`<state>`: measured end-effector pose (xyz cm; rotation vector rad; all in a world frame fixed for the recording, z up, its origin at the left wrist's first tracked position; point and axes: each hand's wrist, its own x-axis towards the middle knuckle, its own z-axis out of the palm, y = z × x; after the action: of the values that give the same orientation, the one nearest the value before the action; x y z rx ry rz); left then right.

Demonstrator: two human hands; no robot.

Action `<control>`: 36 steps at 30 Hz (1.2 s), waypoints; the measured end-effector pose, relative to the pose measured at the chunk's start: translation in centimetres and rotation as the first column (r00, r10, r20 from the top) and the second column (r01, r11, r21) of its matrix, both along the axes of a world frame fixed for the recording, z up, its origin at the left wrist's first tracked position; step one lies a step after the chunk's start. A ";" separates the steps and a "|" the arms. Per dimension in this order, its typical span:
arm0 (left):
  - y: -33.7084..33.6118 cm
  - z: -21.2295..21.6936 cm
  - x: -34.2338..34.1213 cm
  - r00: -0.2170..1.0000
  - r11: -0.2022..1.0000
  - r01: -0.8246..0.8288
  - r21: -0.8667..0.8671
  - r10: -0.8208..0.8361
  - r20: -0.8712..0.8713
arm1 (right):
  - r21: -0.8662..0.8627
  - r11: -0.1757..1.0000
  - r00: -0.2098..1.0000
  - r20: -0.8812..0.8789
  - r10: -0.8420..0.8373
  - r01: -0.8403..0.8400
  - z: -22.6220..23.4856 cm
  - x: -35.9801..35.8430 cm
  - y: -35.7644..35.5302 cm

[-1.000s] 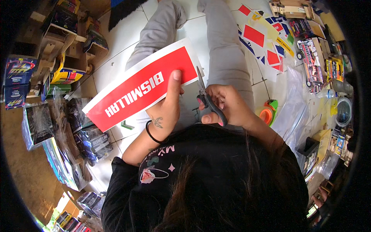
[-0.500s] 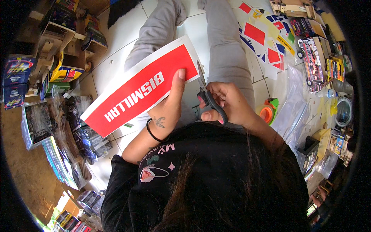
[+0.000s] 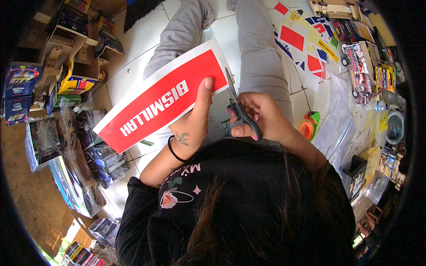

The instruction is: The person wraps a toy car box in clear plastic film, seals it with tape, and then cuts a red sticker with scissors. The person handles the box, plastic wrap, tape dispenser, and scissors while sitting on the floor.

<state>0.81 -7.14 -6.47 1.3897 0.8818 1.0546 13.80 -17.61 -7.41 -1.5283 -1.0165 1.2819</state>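
Observation:
A long red sticker sheet (image 3: 153, 108) with white lettering and a white border slants above my lap. My left hand (image 3: 195, 117) grips its lower edge, thumb on the printed face and the other fingers hidden beneath. In my right hand (image 3: 266, 117) is a pair of scissors (image 3: 243, 116) with dark handles and pink inside the loops. The blades point up and away from me, lying along the sheet's right end. Whether they touch the white border there, I cannot tell.
Coloured sticker pieces (image 3: 292, 37) lie on the white tiles at the far right. Nearer are an orange-and-green tape roll (image 3: 307, 127), clear plastic sheets (image 3: 335, 113) and a toy truck (image 3: 357, 73). Wooden toy bodies (image 3: 73, 53) and plastic-wrapped packs (image 3: 44, 137) crowd the left.
The sheet's lower left end has lifted slightly, and its upper end has shifted a little. The scissors have moved slightly down along the sheet's right end. Both hands keep their hold.

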 end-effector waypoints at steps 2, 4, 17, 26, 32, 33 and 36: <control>0.0 0.0 0.0 1.000 1.000 0.000 0.008 0.000 -0.001 | 0.012 1.000 1.000 -0.001 0.001 -0.001 0.0 0.0 0.0; 0.0 0.0 0.0 1.000 0.999 -0.001 0.035 0.001 0.003 | 0.008 1.000 1.000 0.000 -0.001 0.001 -0.1 0.1 -0.1; 0.0 -0.2 0.0 1.000 1.000 -0.003 0.007 0.003 0.010 | -0.037 0.998 0.999 0.012 -0.045 0.046 -0.3 0.0 -0.4; -0.3 -0.3 0.0 1.000 1.000 0.014 0.013 -0.014 -0.016 | -0.011 0.998 0.998 -0.004 -0.063 0.063 -0.4 -0.3 -0.3; -0.3 -0.5 0.0 1.000 1.000 0.018 0.012 -0.018 -0.004 | -0.051 0.996 0.997 0.008 -0.074 0.074 0.0 -0.5 -0.4; -0.3 -0.5 0.0 1.000 1.000 0.014 0.004 -0.014 -0.008 | -0.028 0.997 0.997 0.012 -0.076 0.076 0.1 -0.5 -0.5; -0.4 -0.5 0.0 1.000 1.000 0.011 0.005 -0.011 0.005 | -0.071 0.993 0.995 0.005 -0.096 0.096 0.1 -0.7 -0.5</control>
<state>0.84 -7.56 -6.97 1.3944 0.8679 1.0526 13.08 -18.07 -7.32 -1.6134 -0.8954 1.2611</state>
